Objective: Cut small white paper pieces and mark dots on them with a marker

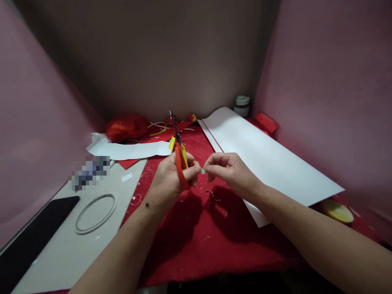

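My left hand [171, 177] is closed around the orange and yellow handles of a pair of scissors [178, 147], whose dark blades point up and away from me. My right hand [228, 169] is pinched shut beside it, thumb and fingers together. Between the two hands sits a tiny white paper scrap [203, 171], touched by the fingertips of both. Both hands hover above a red felt cloth [199, 237] strewn with small white cuttings.
A large white sheet [269, 159] lies at right over the cloth, a yellow disc [337, 210] beyond its corner. At left are a grey board [61, 253] bearing a ring [96, 213], a black slab [30, 241], a curved white strip [128, 150] and a red bag [127, 127]. A small jar [242, 105] stands at the back.
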Demonstrator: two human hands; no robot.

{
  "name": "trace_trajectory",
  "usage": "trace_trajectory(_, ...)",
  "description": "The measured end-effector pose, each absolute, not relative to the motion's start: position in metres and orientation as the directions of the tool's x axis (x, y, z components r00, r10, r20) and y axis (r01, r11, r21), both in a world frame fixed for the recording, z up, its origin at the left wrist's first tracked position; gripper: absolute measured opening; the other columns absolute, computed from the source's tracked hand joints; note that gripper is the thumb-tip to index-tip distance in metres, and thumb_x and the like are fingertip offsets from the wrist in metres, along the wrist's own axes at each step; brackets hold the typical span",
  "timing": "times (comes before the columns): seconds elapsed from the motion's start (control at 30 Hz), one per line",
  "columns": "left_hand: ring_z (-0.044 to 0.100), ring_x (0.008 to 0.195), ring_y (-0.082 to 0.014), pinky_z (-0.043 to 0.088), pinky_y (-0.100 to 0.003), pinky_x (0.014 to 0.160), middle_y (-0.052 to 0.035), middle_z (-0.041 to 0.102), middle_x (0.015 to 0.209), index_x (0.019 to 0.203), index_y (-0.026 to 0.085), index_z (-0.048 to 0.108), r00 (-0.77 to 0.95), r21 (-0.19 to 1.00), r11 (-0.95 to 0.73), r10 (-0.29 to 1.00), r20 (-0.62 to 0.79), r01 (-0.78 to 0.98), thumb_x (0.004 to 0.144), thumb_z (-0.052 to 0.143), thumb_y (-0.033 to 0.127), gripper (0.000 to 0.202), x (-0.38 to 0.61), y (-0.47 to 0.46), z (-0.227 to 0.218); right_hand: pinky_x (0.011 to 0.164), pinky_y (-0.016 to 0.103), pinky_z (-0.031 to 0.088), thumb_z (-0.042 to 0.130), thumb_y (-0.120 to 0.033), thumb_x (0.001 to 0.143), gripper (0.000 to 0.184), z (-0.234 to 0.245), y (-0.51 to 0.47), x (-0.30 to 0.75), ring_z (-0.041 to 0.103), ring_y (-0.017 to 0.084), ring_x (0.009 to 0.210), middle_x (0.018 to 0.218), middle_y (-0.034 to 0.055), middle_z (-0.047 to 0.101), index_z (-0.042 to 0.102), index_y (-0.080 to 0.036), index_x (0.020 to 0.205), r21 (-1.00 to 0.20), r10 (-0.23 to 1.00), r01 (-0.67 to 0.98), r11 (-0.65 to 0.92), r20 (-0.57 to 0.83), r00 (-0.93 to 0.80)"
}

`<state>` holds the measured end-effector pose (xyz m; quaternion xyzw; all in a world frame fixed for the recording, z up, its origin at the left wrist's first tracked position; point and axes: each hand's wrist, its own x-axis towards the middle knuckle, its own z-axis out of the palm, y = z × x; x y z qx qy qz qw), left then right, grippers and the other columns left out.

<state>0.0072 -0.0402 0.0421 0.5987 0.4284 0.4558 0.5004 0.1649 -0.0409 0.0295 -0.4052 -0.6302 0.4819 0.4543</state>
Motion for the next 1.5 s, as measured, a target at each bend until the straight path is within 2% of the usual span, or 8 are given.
trace_trajectory(0.17, 0.046, 0.042, -0.0066, 0.035, -0.020, 0.041, 0.0046, 0.055, 0.056, 0.076, 0.016, 0.050, 0.225, 0.994, -0.089, 0.972, 0.074, 0.057, 0.068, 0.068, 0.018, 0.019, 0.009, -0.041, 0.044, 0.058, 0.028, 0.038, 0.055, -0.018, 0.073, 0.010, 0.027, -0.039, 0.164, 0.048, 0.011, 0.056, 0.057, -0.0014, 0.054, 0.059, -0.016, 0.063, -0.978, 0.951, 0.081, 0.192, 0.164, -0.263)
trace_trajectory(0.57, 0.042, 0.037, -0.0049, 0.032, -0.017, 0.036, 0.0073, 0.050, 0.050, 0.075, 0.017, 0.049, 0.297, 0.986, -0.088, 0.954, 0.043, 0.139, 0.061, 0.076, 0.025, 0.032, 0.008, -0.040, 0.039, 0.046, 0.024, 0.033, 0.058, -0.022, 0.070, 0.012, 0.024, -0.032, 0.171, 0.045, 0.009, 0.048, 0.053, -0.0010, 0.054, 0.056, -0.016, 0.060, -0.959, 0.924, 0.261, 0.111, 0.003, -0.381)
trace_trajectory(0.83, 0.044, 0.039, -0.0058, 0.033, -0.018, 0.039, 0.0065, 0.051, 0.051, 0.076, 0.017, 0.049, 0.269, 0.986, -0.126, 0.959, 0.093, 0.107, 0.067, 0.073, 0.027, 0.028, 0.008, -0.041, 0.039, 0.050, 0.024, 0.035, 0.058, -0.019, 0.071, 0.010, 0.025, -0.033, 0.171, 0.047, 0.009, 0.051, 0.056, -0.0017, 0.055, 0.056, -0.016, 0.062, -0.983, 0.910, 0.138, 0.121, 0.054, -0.411)
trace_trajectory(1.0, 0.043, 0.038, -0.0083, 0.032, -0.020, 0.039, 0.0058, 0.050, 0.045, 0.075, 0.019, 0.049, 0.206, 0.970, -0.175, 0.969, 0.138, 0.171, 0.072, 0.068, 0.031, 0.023, 0.007, -0.039, 0.037, 0.062, 0.027, 0.042, 0.060, -0.017, 0.071, 0.006, 0.030, -0.033, 0.172, 0.053, 0.010, 0.058, 0.060, -0.0009, 0.059, 0.061, -0.016, 0.066, -0.992, 0.940, -0.001, 0.123, 0.117, -0.321)
trace_trajectory(1.1, 0.043, 0.040, -0.0093, 0.033, -0.021, 0.042, 0.0050, 0.051, 0.050, 0.076, 0.020, 0.049, 0.208, 0.912, -0.244, 0.961, 0.182, 0.329, 0.077, 0.061, 0.030, 0.015, 0.004, -0.039, 0.034, 0.070, 0.030, 0.046, 0.061, -0.018, 0.072, 0.004, 0.033, -0.030, 0.175, 0.058, 0.012, 0.064, 0.065, 0.0009, 0.064, 0.062, -0.016, 0.068, -0.980, 0.955, -0.136, 0.145, 0.175, -0.241)
trace_trajectory(1.2, 0.051, 0.051, -0.0123, 0.036, -0.023, 0.049, 0.0005, 0.058, 0.068, 0.082, 0.021, 0.050, 0.265, 0.821, -0.332, 0.937, 0.229, 0.464, 0.076, 0.056, 0.023, 0.009, 0.001, -0.039, 0.028, 0.074, 0.033, 0.048, 0.063, -0.020, 0.074, 0.007, 0.034, -0.027, 0.179, 0.062, 0.013, 0.068, 0.069, 0.0023, 0.066, 0.062, -0.015, 0.070, -0.949, 0.959, -0.260, 0.175, 0.224, -0.172)
trace_trajectory(1.37, 0.053, 0.056, -0.0163, 0.033, -0.025, 0.053, -0.0002, 0.057, 0.066, 0.077, 0.022, 0.045, 0.352, 0.674, -0.361, 0.923, 0.157, 0.644, 0.075, 0.052, 0.022, 0.008, -0.001, -0.038, 0.028, 0.080, 0.037, 0.049, 0.067, -0.021, 0.073, 0.009, 0.036, -0.024, 0.184, 0.064, 0.015, 0.070, 0.072, 0.0041, 0.067, 0.062, -0.014, 0.071, -0.913, 0.952, -0.345, 0.218, 0.277, -0.130)
trace_trajectory(1.5, 0.049, 0.053, -0.0161, 0.028, -0.026, 0.050, 0.0000, 0.053, 0.064, 0.074, 0.023, 0.034, 0.411, 0.489, -0.392, 0.909, 0.074, 0.779, 0.080, 0.044, 0.026, 0.013, 0.002, -0.041, 0.034, 0.083, 0.040, 0.049, 0.066, -0.019, 0.074, 0.007, 0.036, -0.021, 0.186, 0.065, 0.015, 0.072, 0.075, 0.0047, 0.068, 0.062, -0.014, 0.072, -0.890, 0.943, -0.395, 0.227, 0.302, -0.139)
